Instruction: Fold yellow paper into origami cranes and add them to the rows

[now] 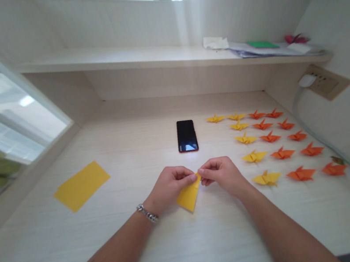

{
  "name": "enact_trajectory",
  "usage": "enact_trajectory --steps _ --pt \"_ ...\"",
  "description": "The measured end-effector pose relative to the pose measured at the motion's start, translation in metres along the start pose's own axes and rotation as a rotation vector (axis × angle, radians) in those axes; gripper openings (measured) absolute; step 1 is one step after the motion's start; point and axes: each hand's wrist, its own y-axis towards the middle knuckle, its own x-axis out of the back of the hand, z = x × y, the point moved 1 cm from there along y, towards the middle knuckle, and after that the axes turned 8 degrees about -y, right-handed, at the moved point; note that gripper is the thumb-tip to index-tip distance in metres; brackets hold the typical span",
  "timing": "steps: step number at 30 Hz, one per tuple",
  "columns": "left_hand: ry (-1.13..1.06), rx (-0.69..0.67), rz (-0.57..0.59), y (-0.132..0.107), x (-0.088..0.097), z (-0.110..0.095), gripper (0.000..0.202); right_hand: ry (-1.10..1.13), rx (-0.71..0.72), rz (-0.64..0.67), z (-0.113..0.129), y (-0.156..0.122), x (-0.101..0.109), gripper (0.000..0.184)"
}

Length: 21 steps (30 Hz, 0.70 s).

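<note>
both hands, left hand (169, 184) and right hand (219, 173), pinch the yellow paper (189, 195) above the table (147, 247), likely holding a crease; finished cranes (266, 178) rowed aside.

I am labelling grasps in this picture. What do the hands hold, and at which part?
One folded yellow paper. The left hand and the right hand pinch it at its top corner, fingertips nearly meeting; the lower part is free.
</note>
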Motion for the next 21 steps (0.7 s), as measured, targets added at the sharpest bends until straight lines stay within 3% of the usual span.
enact_trajectory --steps 6,12,21 --pt "-0.024 0.029 -0.037 0.0019 0.0014 0.0007 0.028 0.071 0.007 -0.023 0.0013 0.0036 0.0035 0.036" --pt "-0.005 0.021 -0.043 0.0011 -0.0009 0.0026 0.03 -0.153 0.059 0.019 -0.0023 0.0033 0.0017 0.029" --pt "-0.017 0.034 -0.05 0.002 0.0002 0.0041 0.03 -0.145 0.029 0.019 -0.0064 0.0033 -0.0025 0.028"
